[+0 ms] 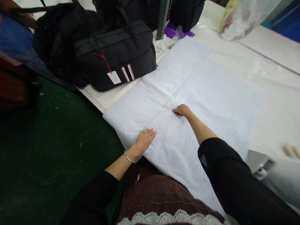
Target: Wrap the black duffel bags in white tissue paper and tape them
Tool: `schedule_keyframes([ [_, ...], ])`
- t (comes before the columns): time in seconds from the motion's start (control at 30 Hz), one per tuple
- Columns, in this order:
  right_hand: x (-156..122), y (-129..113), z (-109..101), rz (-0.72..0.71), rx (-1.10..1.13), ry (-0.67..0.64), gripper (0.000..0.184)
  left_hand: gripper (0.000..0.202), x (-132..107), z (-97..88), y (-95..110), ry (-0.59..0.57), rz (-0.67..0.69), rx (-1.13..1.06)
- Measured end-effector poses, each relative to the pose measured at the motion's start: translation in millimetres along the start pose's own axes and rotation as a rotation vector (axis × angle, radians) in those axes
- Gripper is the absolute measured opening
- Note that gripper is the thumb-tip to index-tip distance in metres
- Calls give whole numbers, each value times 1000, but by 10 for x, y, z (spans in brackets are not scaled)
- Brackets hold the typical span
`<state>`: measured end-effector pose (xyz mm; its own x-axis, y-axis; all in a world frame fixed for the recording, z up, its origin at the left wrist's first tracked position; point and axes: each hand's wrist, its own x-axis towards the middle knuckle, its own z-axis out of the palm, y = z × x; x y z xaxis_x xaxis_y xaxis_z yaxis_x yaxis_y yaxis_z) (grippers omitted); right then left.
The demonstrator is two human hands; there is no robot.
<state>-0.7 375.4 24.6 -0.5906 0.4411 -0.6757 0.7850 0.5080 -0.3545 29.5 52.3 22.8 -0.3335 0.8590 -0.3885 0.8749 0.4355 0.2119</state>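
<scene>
A large sheet of thin white cloth-like material (211, 84) lies spread over the table in front of me, with creases running across it and its near edge hanging by my body. My left hand (144, 140) rests on it near the left edge, palm down with fingers stretched out. Further in, my right hand (181, 110) pinches the sheet, and a fold line runs from those fingers toward the lower left. The fingertips of the right hand are partly hidden.
Black bags (117, 53) stand at the back left, one with a white tag (114, 77). Behind them rises a metal post (162, 20). A clear plastic bag (243, 18) sits at the far right. A grey metal box (261, 164) is beside my right arm. Green floor (58, 150) lies left.
</scene>
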Motion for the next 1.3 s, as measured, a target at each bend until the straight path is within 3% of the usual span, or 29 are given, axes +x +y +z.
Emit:
schedule_keyframes([
  [0.13, 107, 71, -15, 90, -177, -8, 30, 54, -9, 5, -1, 16, 17, 43],
  [0.27, 22, 160, -147, 77, -407, 131, 58, 54, -24, 40, -10, 43, 14, 71],
  [0.33, -49, 151, -248, 0, -425, 236, 70, 54, -29, 56, -15, 57, 19, 79],
  [0.43, -113, 56, -314, -245, -330, 529, 74, 56, -36, 69, -22, 58, 20, 81],
  [0.5, -106, -3, -191, -421, -282, 703, 71, 58, -42, 75, -29, 57, 18, 81],
  [0.57, -61, -7, 89, -523, -282, 743, 70, 61, -49, 83, -36, 58, 15, 80],
  [0.7, 60, 132, 718, -521, -325, 547, 71, 64, -56, 90, -54, 49, 8, 80],
  [0.77, 103, 229, 807, -524, -302, 469, 69, 65, -55, 84, -61, 48, 9, 87],
  [0.83, 123, 348, 693, -556, -245, 438, 66, 66, -53, 80, -71, 61, 14, 95],
  [0.9, 127, 506, 438, -525, -189, 498, 56, 67, -52, 86, -85, 76, 20, 97],
  [1.03, 160, 902, -167, -236, -280, 711, 44, 70, -55, 136, -120, 85, 24, 101],
  [1.17, 299, 1123, -606, -84, -527, 551, 40, 72, -55, 166, -147, 90, 37, 96],
  [1.3, 430, 1068, -758, -126, -707, 399, 33, 74, -25, 153, -184, 82, 68, 72],
])
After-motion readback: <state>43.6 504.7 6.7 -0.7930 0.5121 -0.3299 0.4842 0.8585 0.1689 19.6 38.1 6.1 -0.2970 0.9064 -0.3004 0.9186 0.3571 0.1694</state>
